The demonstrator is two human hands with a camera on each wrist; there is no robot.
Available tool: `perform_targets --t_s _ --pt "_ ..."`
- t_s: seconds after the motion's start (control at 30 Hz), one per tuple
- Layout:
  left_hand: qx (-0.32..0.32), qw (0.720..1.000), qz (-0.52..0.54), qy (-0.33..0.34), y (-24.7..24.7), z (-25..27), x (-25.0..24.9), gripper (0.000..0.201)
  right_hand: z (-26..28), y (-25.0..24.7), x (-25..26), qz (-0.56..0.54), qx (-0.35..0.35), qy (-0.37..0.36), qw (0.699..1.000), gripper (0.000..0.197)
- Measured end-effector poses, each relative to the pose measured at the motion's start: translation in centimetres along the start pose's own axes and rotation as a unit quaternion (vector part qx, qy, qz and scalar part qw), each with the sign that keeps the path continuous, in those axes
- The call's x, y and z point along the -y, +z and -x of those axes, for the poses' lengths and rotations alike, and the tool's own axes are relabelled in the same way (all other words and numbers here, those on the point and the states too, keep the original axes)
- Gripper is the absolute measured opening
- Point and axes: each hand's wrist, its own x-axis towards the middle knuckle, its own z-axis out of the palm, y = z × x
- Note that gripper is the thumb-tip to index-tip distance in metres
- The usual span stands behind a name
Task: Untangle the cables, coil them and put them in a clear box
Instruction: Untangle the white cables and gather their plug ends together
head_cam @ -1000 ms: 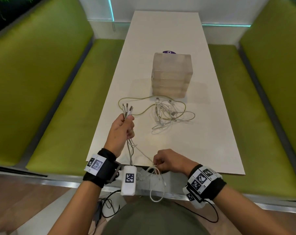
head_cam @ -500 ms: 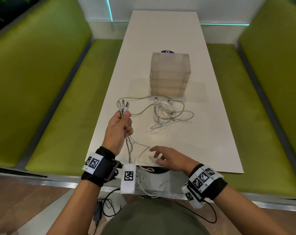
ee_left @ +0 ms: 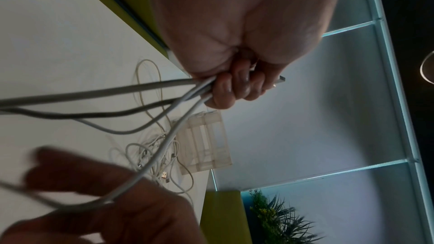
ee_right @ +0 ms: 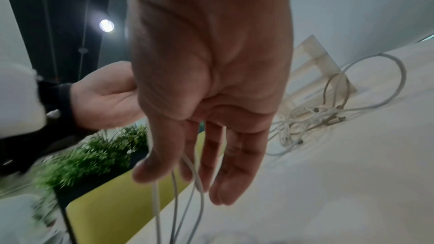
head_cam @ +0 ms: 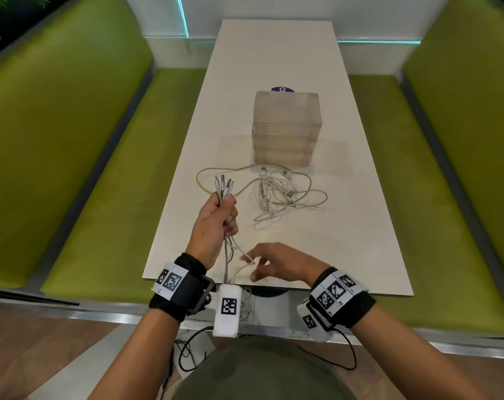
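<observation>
My left hand (head_cam: 227, 212) is raised over the table's near left part and grips a bundle of white cables (head_cam: 230, 243). Their plug ends (head_cam: 223, 184) stick up above the fist. In the left wrist view the fingers (ee_left: 225, 88) curl round the strands. My right hand (head_cam: 255, 264) hovers open just below, with straight fingers (ee_right: 225, 173) spread among the hanging strands (ee_right: 196, 177). A loose tangle of white cables (head_cam: 279, 197) and a yellowish cable (head_cam: 206, 171) lie in front of the stack of clear boxes (head_cam: 286, 128).
The white table (head_cam: 346, 226) runs away from me between two green benches (head_cam: 106, 183). The held cables hang over the near table edge (head_cam: 331, 291). A purple disc (head_cam: 282, 89) peeks out behind the boxes. Plants (ee_right: 89, 155) stand off to the left.
My right hand let go of the cable it pinched at the table edge, opened, and moved up and left towards the strands under my left hand. The left hand keeps its grip.
</observation>
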Motion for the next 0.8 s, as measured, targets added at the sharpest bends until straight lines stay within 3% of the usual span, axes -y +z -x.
perform_targets --t_s 0.07,0.17,0.2,0.27,0.4,0.53,0.6,0.7,0.8 --pt "-0.001 1.000 -0.001 -0.004 -0.3 0.0 0.0 0.023 -0.6 -1.7 -0.7 -0.013 -0.052 0.030 0.998 0.052" --pt "-0.009 1.000 -0.002 -0.007 -1.0 -0.1 0.0 0.024 -1.5 -4.4 -1.7 0.027 -0.185 0.074 0.980 0.048" --pt "-0.010 1.000 -0.004 -0.007 -1.1 -0.1 0.1 0.024 -1.8 -5.0 -1.9 0.041 -0.199 0.082 0.976 0.048" --pt "-0.011 1.000 -0.007 -0.007 -1.3 -0.1 0.2 0.025 -2.7 -5.5 -2.1 0.082 -0.150 0.092 0.981 0.049" --pt "-0.010 1.000 -0.014 -0.007 -1.5 0.0 0.3 0.024 -3.3 -4.5 -2.4 0.141 -0.060 0.113 0.982 0.023" --pt "-0.014 1.000 -0.022 -0.006 -1.9 -0.3 0.4 0.024 -1.6 -4.3 -2.2 0.052 0.027 0.095 0.994 0.020" --pt "-0.014 1.000 -0.025 -0.006 -1.9 -0.4 0.4 0.024 -0.8 -4.7 -2.1 0.032 0.029 0.084 0.996 0.023" --pt "-0.013 0.999 -0.029 -0.007 -1.8 -0.5 0.5 0.025 -0.9 -6.0 -2.6 0.025 -0.124 0.066 0.990 0.026" --pt "-0.012 0.999 -0.034 -0.006 -1.7 -0.3 0.5 0.026 -1.7 -8.0 -4.4 0.073 -0.326 0.088 0.938 0.024"
